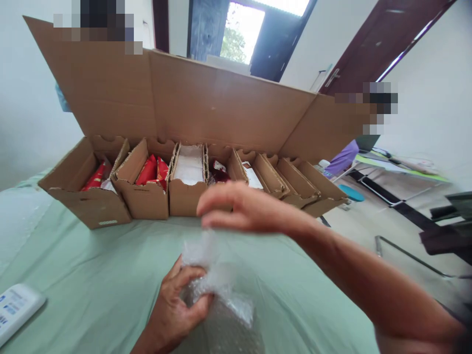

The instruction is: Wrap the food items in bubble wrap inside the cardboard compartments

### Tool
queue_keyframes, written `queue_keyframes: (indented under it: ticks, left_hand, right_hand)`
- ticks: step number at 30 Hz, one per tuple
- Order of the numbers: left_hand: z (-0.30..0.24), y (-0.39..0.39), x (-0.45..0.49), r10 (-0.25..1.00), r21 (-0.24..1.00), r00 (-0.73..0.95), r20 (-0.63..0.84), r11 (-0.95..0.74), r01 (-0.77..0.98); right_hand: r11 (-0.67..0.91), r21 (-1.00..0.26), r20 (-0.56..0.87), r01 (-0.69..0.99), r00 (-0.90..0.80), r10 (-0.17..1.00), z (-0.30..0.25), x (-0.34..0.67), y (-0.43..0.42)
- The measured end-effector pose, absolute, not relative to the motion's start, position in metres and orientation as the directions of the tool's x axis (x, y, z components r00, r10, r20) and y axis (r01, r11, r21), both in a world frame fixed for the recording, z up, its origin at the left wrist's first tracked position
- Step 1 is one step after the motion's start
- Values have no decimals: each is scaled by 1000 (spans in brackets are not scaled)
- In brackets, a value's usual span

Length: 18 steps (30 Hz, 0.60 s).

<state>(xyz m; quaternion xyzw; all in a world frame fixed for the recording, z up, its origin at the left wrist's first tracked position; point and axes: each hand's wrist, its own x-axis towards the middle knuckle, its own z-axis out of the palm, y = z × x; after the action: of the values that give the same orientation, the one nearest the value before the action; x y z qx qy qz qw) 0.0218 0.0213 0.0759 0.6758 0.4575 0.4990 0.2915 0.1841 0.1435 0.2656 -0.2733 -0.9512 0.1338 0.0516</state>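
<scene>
My left hand [177,305] is closed around a bundle of clear bubble wrap [221,290] low in the middle of the view. Above it, my right hand [239,209] reaches in from the right with its fingers pressed together; the hand is blurred and seems to pinch the top of the bubble wrap. Behind both hands stands a long open cardboard box [147,201] split into several narrow compartments. Red packets [151,169] fill the left compartments and a white pack [189,164] lies in the middle one.
The box rests on a surface covered with pale green cloth [92,260]. A white remote-like device [14,307] lies at the left edge. On the right, beyond the cloth, are a floor, metal frames [405,250] and a low table.
</scene>
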Motion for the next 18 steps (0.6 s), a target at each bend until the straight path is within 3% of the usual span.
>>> queue_keyframes:
  ticks: [3,6,8,12,14,16,18]
  left_hand:
    - [61,22,19,961,912,-33,274,-249,326]
    - [48,24,20,992,970,-39,117,-106,218]
    - [46,28,20,998,985,-33,45,-39,169]
    - [51,35,16,998,979,-57,6,6,203]
    - [58,34,13,992,966,-87,86,-62,251]
    - [69,29,9,958,933,-130,256,-209,294]
    - [84,20,6,890,865,-127,437,-378,330]
  right_hand:
    - [664,110,91,740,-672,734,271,147,215]
    - [607,341,-104,718,-612,784,252,107,272]
    - [592,367,-166,718,-576,801,234,88,293]
    - [545,358,-92,758,-552,829,231,84,295]
    - [485,341,45,805,-529,847,251,99,276]
    - [451,252,249,856,-508,825,273,121,241]
    - [557,119,376,822,-557,741,288,143,193]
